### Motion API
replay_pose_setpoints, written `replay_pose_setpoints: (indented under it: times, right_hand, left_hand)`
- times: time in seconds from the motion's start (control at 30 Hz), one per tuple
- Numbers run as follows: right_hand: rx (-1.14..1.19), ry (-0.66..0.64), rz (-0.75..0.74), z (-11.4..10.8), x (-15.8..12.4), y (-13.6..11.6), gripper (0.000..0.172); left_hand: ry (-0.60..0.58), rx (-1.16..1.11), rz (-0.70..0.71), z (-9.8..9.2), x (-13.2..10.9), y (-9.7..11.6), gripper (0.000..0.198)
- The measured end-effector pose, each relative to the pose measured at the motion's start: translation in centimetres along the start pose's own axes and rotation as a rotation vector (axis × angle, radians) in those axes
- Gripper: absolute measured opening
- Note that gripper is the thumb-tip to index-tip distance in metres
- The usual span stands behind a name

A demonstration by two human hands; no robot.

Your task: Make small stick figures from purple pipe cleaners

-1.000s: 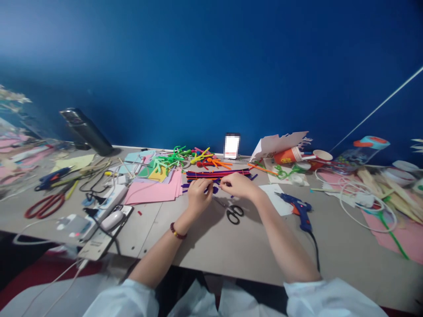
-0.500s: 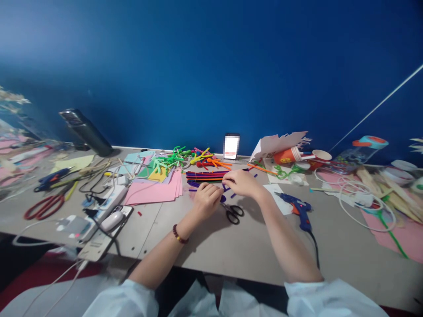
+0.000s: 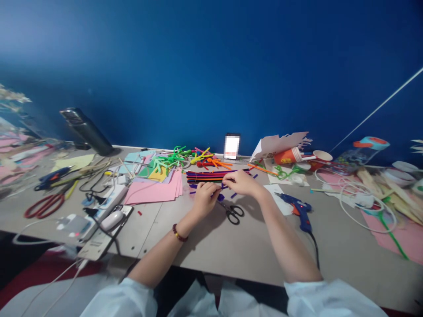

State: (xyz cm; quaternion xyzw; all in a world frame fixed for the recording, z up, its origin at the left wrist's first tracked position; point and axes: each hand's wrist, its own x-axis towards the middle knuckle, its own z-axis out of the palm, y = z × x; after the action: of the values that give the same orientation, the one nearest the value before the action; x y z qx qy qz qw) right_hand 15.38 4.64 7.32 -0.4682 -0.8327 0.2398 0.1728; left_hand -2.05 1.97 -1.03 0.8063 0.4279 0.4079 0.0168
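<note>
Loose, pale blue-white sleeves (image 3: 330, 299) were worn on both arms, and dark clothing (image 3: 180, 281) was seen between them. A bracelet of dark red beads with a gold bead (image 3: 179, 233) was worn on the left wrist (image 3: 187, 222).

We note blue glue gun (image 3: 297, 209) on white paper's edge, pink paper sheets (image 3: 152, 193) left, red-handled scissors (image 3: 44, 207), white power strip (image 3: 112, 198), tipped orange paper cup (image 3: 286, 156).
</note>
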Motion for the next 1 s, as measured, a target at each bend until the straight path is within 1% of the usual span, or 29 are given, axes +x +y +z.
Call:
replay_pose_setpoints:
  times: [0.1, 0.17, 0.23, 0.33, 0.4, 0.53, 0.6, 0.7, 0.77, 0.87, 0.93, 1.0]
  right_hand:
    - [-0.047, 0.036, 0.032, -0.1, 0.1, 0.3, 0.022]
    - [-0.06, 0.019, 0.06, 0.0, 0.2, 0.7, 0.022]
    - [-0.047, -0.057, 0.095, 0.2, 0.4, 0.9, 0.022]
    - [-0.016, -0.19, 0.119, 0.7, 0.5, 0.8, 0.02]
    - [-0.055, -0.226, 0.111, 0.9, 0.4, 0.3, 0.02]
    - [-0.2, -0.191, 0.079, 0.8, -0.3, -1.4, 0.023]
    - [-0.238, -0.181, 0.066, 0.5, -0.8, -2.1, 0.024]
    - [-0.261, -0.201, 0.047, -0.1, -1.3, -2.6, 0.027]
    - [-0.27, -0.178, 0.025, -0.5, -1.4, -2.5, 0.027]
    - [-0.275, -0.084, -0.001, -1.2, -1.5, -1.7, 0.025]
    - [-0.265, -0.049, 0.015, -1.6, -1.3, -0.8, 0.024]
    - [-0.23, -0.07, 0.047, -1.9, -1.2, 0.2, 0.023]
  left_hand:
    - [0.056, 0.016, 0.045, -0.3, 0.1, 0.4, 0.014]
    - [0.106, 0.025, 0.062, -0.4, 0.1, 0.6, 0.013]
    - [0.146, 0.024, 0.051, -0.5, 0.1, 0.7, 0.013]
    - [0.184, 0.023, -0.008, -0.5, 0.1, 0.4, 0.012]
    - [0.194, 0.027, -0.039, -0.4, 0.1, 0.1, 0.012]
    - [0.174, 0.071, -0.029, -0.2, 0.1, -0.3, 0.012]
    - [0.156, 0.111, 0.012, -0.1, 0.0, -0.2, 0.013]
    - [0.132, 0.166, 0.102, -0.1, -0.1, 0.3, 0.013]
    - [0.118, 0.189, 0.173, 0.0, -0.2, 0.8, 0.014]
    - [0.1, 0.181, 0.262, 0.0, -0.2, 1.6, 0.015]
    - [0.107, 0.149, 0.279, -0.1, -0.1, 2.1, 0.015]
    - [0.123, 0.111, 0.252, -0.2, 0.2, 2.6, 0.014]
